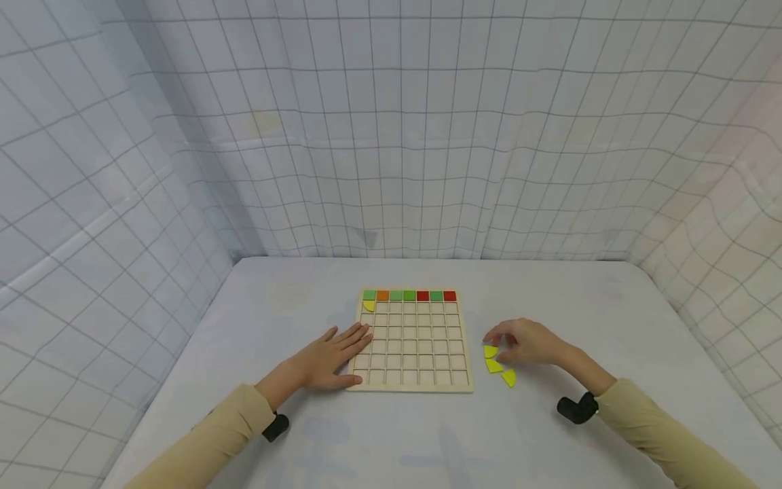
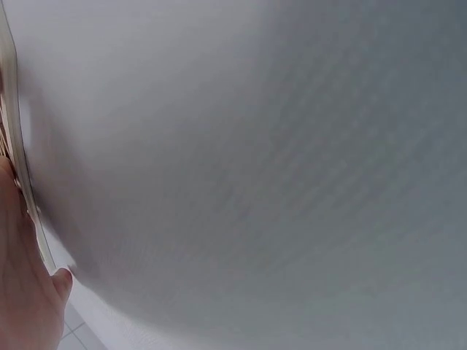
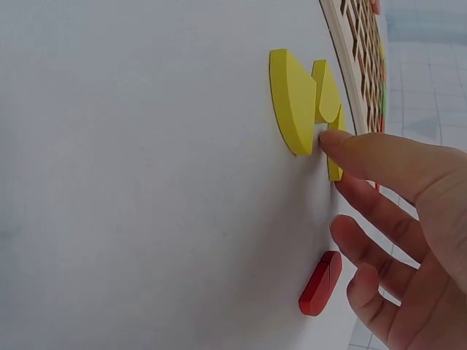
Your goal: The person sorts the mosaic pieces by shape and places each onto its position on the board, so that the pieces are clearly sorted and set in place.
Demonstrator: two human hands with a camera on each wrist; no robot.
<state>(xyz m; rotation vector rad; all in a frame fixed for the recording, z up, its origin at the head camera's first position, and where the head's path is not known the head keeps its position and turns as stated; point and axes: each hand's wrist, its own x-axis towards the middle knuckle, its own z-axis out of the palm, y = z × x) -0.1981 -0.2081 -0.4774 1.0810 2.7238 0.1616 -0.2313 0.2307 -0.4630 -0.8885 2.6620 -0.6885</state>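
A wooden grid board (image 1: 411, 388) lies flat on the table. Its back row holds several coloured square tiles (image 1: 409, 296), and one yellow quarter-circle piece (image 1: 369, 306) sits below the leftmost tile. My left hand (image 1: 330, 356) rests flat with fingers spread over the board's left edge; only part of it appears in the left wrist view. To the right of the board, my right hand (image 1: 527, 341) pinches a yellow quarter-circle piece (image 1: 491, 351) at the table surface, thumb and index finger at its edges. Two other yellow pieces (image 1: 493, 367) (image 1: 509, 377) lie just nearer.
In the right wrist view, a red piece (image 3: 321, 284) lies on the table below the right fingers; the head view does not show it. White cloth with a dark grid pattern (image 1: 403, 170) hangs behind the table and at both sides.
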